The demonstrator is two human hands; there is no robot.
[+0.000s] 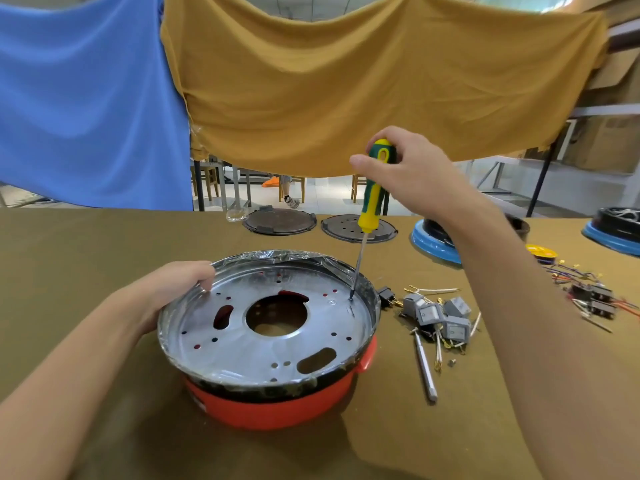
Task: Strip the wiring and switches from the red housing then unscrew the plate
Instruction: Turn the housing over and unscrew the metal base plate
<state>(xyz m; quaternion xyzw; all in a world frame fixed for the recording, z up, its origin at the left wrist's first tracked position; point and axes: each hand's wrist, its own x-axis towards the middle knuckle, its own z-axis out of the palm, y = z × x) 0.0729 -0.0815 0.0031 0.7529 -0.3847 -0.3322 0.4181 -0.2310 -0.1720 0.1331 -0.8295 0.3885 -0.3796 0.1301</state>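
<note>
The red housing (273, 407) stands on the table in front of me, with a round silver plate (242, 341) lying inside its black rim. My left hand (173, 289) grips the rim at the far left. My right hand (408, 171) holds the green and yellow screwdriver (372, 199) nearly upright, its tip resting on the plate near the right edge. Grey switches with wires (440, 317) lie on the table to the right of the housing.
A metal rod tool (426, 368) and a small screw (451, 363) lie right of the housing. More wires and black switches (588, 296) sit further right. Two dark round plates (280, 221) and blue-rimmed housings (436, 244) stand along the far edge.
</note>
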